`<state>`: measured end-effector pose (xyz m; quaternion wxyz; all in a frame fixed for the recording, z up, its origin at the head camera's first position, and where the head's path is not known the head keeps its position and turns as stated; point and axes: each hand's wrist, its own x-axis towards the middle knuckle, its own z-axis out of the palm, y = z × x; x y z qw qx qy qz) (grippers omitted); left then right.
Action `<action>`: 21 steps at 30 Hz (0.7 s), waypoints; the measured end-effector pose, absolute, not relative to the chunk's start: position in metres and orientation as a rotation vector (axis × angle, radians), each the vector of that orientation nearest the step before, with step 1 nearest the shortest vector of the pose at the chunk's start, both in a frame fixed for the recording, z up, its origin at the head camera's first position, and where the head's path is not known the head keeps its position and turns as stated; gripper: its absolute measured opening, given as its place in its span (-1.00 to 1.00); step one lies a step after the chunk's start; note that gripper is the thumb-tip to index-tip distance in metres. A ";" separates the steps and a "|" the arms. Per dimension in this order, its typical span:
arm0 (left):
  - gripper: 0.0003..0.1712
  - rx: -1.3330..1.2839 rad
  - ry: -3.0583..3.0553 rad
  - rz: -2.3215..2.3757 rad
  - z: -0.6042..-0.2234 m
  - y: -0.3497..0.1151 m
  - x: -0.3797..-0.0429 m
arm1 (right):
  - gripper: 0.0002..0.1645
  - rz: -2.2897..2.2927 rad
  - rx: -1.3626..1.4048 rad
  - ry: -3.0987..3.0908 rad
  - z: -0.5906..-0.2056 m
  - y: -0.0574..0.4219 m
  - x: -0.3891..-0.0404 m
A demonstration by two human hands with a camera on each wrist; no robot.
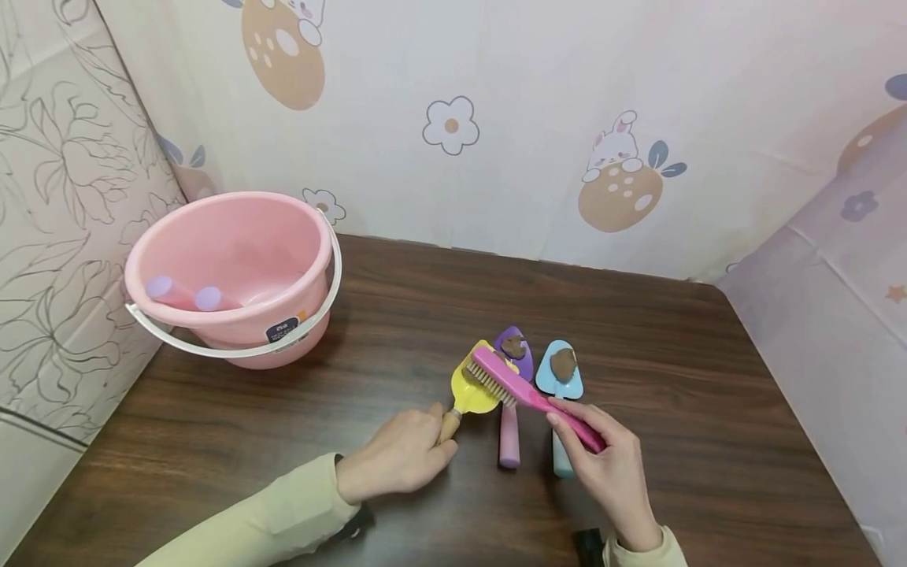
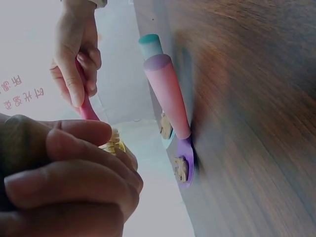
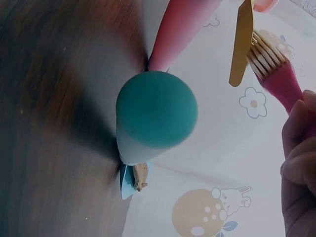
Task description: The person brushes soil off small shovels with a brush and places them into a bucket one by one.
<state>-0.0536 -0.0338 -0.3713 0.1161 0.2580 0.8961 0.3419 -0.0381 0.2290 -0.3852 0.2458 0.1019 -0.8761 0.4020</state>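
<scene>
My left hand [image 1: 400, 453] grips the wooden handle of a small yellow shovel [image 1: 468, 400], held tilted over the table. In my right hand [image 1: 612, 465] is a pink scrub brush [image 1: 520, 387]; its pale bristles lie against the shovel's blade, partly hiding it. A brownish patch shows on the yellow blade beside the bristles. Close by on the table lie a purple shovel with a pink handle [image 1: 509, 441] and a light blue shovel [image 1: 549, 383] with a teal handle, each bearing a brown lump [image 1: 564, 365]. In the right wrist view the bristles [image 3: 266, 54] meet the yellow blade [image 3: 241, 49].
At the left of the dark wooden table [image 1: 680, 378] stands a pink bucket [image 1: 283, 228] with a white handle. Two lilac round ends [image 1: 209, 298] show inside it. A patterned curtain [image 1: 510, 63] hangs behind the table, with fabric at both sides.
</scene>
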 end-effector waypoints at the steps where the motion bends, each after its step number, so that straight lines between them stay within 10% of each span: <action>1: -0.70 0.766 2.625 0.998 -0.371 -0.034 -0.053 | -0.66 1.070 0.282 -2.374 -0.385 0.231 -0.039; 21: -0.71 0.736 2.583 0.957 -0.377 -0.037 -0.053 | -0.65 1.231 0.268 -2.408 -0.387 0.226 -0.031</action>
